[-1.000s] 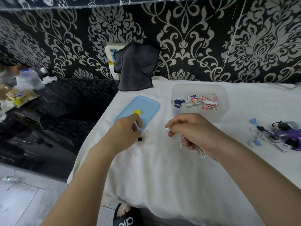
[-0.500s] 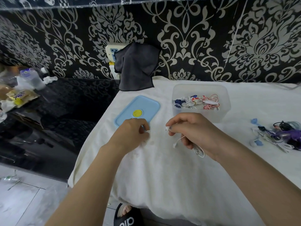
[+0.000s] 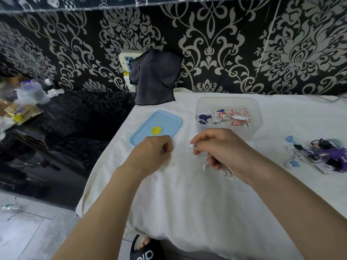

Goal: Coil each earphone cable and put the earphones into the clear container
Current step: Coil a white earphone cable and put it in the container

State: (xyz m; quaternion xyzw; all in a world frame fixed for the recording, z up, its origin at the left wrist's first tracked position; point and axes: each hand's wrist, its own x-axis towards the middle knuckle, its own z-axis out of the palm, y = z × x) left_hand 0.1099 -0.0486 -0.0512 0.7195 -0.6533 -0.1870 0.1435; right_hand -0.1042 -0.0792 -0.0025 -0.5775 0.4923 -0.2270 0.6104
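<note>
Beyond the right hand [image 3: 223, 147], the lidless container [image 3: 228, 102] holds coiled blue, white and red earphones [image 3: 223, 117]. Beyond the left hand [image 3: 152, 151] lies the blue lid [image 3: 169, 120]. Right fingers [image 3: 199, 140] are clamped on a white earphone [image 3: 225, 168]; left fingers are curled together, contents indiscernible.

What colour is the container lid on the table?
Light blue lid with a yellow centre disc, seen in the head view.

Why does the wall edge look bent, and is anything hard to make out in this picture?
Head view: the wide lens bows the top edge and stretches the forearms; light is soft and even, with reflections on the black glossy surface; the white cable in the right hand nearly vanishes against the white cloth; the left hand looks slightly soft.
</note>
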